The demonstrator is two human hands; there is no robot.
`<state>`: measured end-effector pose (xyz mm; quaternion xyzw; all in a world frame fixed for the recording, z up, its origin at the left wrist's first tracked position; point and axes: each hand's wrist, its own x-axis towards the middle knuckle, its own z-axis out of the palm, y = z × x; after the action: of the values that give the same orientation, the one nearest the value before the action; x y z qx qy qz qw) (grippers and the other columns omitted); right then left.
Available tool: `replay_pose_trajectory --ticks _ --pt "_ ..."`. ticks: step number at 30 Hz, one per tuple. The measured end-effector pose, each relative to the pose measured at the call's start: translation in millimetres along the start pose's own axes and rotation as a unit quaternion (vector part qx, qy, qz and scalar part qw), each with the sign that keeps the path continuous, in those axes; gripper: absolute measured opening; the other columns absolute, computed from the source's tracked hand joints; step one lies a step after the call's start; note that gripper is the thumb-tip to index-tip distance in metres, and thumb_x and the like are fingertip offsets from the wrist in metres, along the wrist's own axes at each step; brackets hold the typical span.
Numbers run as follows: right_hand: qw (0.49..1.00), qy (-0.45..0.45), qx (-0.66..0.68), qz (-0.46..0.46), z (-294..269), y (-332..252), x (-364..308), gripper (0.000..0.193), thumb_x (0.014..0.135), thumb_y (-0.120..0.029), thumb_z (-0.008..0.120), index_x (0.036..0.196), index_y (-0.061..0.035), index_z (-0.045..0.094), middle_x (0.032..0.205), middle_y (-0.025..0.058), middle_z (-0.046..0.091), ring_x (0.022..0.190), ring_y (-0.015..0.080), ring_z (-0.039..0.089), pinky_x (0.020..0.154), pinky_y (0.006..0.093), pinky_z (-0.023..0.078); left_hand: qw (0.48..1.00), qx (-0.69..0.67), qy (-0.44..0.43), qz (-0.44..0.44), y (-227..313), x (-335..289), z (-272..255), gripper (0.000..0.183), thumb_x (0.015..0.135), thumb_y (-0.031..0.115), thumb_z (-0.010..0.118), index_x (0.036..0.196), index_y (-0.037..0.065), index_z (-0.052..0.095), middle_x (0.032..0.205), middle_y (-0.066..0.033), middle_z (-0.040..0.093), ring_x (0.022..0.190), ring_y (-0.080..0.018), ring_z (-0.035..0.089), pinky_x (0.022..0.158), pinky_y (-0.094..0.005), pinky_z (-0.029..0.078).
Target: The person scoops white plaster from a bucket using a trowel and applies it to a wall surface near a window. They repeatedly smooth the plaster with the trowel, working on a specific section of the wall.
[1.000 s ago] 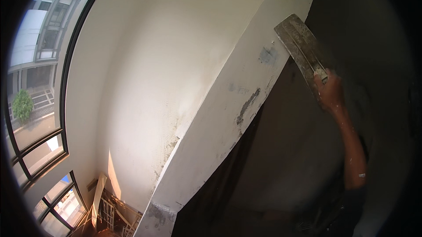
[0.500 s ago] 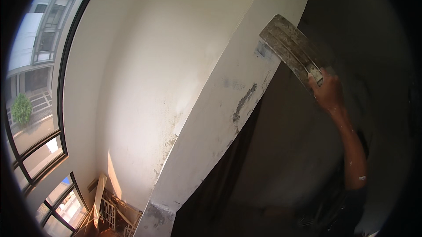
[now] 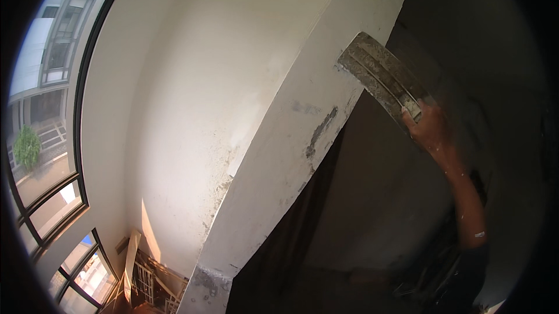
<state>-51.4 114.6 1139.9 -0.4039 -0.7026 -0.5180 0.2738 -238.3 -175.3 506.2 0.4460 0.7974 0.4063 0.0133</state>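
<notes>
My right hand [image 3: 434, 129] is closed around the handle of a long rectangular plastering trowel [image 3: 372, 64], its back crusted with grey plaster. The trowel's far end lies over the narrow white end face of a wall [image 3: 262, 180], while its near part sticks out past that face's right edge. Whether the blade presses flat on the surface, I cannot tell. Below the trowel, a rough dark grey patch [image 3: 321, 133] marks the face near its right edge. White specks dot my right forearm. My left hand is out of view.
A broad pale wall [image 3: 192, 110] spreads left of the end face, with flaking spots along their shared edge. Dark-framed windows [image 3: 81, 110] line the far left. Planks [image 3: 133, 261] and wooden pieces are piled in the lower left corner. A dark recess [image 3: 361, 215] lies to the right.
My right hand and the trowel have moved slightly down and to the left along the end face. The blade now covers most of a grey spot that showed beside it.
</notes>
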Motion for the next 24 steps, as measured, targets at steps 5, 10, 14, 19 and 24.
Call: replay_pose_trajectory --ticks 5,10,14,19,24 --pt "0.983 0.183 -0.014 -0.027 9 9 15 0.044 0.082 -0.037 0.058 0.09 0.0059 0.063 0.079 0.0261 0.063 0.073 0.0411 0.063 0.07 0.045 0.051 1.0 -0.017 0.011 0.003 4 5 2 0.03 0.082 0.025 0.06 0.102 0.003 0.059 0.122 -0.0218 0.05 0.116 -0.0378 0.045 0.104 -0.0529 0.028" --pt "0.988 0.143 -0.012 0.054 -13 26 69 0.044 0.083 -0.036 0.058 0.089 0.0072 0.062 0.078 0.0268 0.063 0.074 0.0406 0.063 0.069 0.0444 0.05 1.0 -0.009 0.007 0.004 2 3 -2 0.029 0.081 0.025 0.061 0.1 0.003 0.059 0.121 -0.0218 0.05 0.116 -0.0378 0.045 0.104 -0.0531 0.028" --pt "0.994 0.104 0.0 0.028 1 15 40 0.042 0.082 -0.034 0.059 0.086 0.0074 0.062 0.071 0.0264 0.062 0.069 0.0397 0.063 0.066 0.0449 0.05 1.0 0.01 0.003 -0.006 -2 -2 0 0.03 0.081 0.026 0.061 0.101 0.004 0.059 0.121 -0.0211 0.05 0.116 -0.0374 0.045 0.104 -0.053 0.028" --pt "0.999 -0.016 0.028 -0.037 13 -8 -24 0.037 0.081 -0.032 0.06 0.085 0.0048 0.061 0.06 0.0227 0.06 0.059 0.0386 0.062 0.061 0.0453 0.05 0.999 -0.001 -0.006 -0.033 11 3 -11 0.03 0.082 0.026 0.06 0.103 0.004 0.058 0.123 -0.0199 0.049 0.118 -0.0372 0.043 0.105 -0.0516 0.028" --pt "0.999 0.011 -0.032 -0.009 1 -13 -11 0.036 0.082 -0.034 0.06 0.091 0.0017 0.06 0.062 0.0212 0.061 0.063 0.0393 0.064 0.061 0.0457 0.051 1.0 -0.015 0.013 -0.025 11 5 -6 0.032 0.084 0.026 0.058 0.105 0.003 0.056 0.124 -0.0196 0.049 0.119 -0.038 0.042 0.105 -0.0512 0.028"
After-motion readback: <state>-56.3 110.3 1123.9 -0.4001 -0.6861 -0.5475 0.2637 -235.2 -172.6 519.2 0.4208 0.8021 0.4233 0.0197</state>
